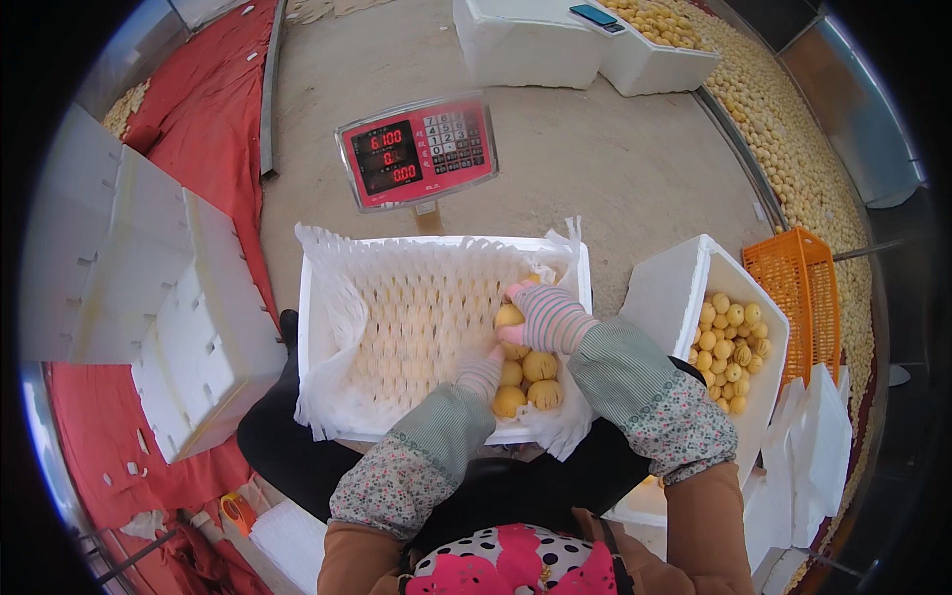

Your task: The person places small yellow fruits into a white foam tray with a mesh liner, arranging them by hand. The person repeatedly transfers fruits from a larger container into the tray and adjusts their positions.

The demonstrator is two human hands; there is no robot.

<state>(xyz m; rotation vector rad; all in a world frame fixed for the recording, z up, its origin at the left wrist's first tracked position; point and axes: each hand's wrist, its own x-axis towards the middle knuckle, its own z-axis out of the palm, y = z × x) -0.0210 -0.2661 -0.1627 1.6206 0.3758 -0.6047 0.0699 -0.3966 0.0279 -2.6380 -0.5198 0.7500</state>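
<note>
A white foam box (585,279) sits before me, lined with white foam netting (424,320) that covers most of the fruit inside. Along its right side several round yellow fruits, probably small melons (540,366), lie bare, some with dark stripes. My right hand (552,316), in a striped fingerless glove, has its fingers and thumb around one yellow fruit (509,315) in this row. My left hand (480,373), gloved likewise and slightly blurred, is at the netting's right edge, beside the fruits. Its fingertips are partly hidden, so its grip is unclear.
A red electronic scale display (416,152) stands behind the box. At right are a foam box of fruit (703,256) and an orange plastic crate (790,297). Foam boxes (201,357) are stacked left. A phone (593,14) lies on a far box. Tape (238,513) is lower left.
</note>
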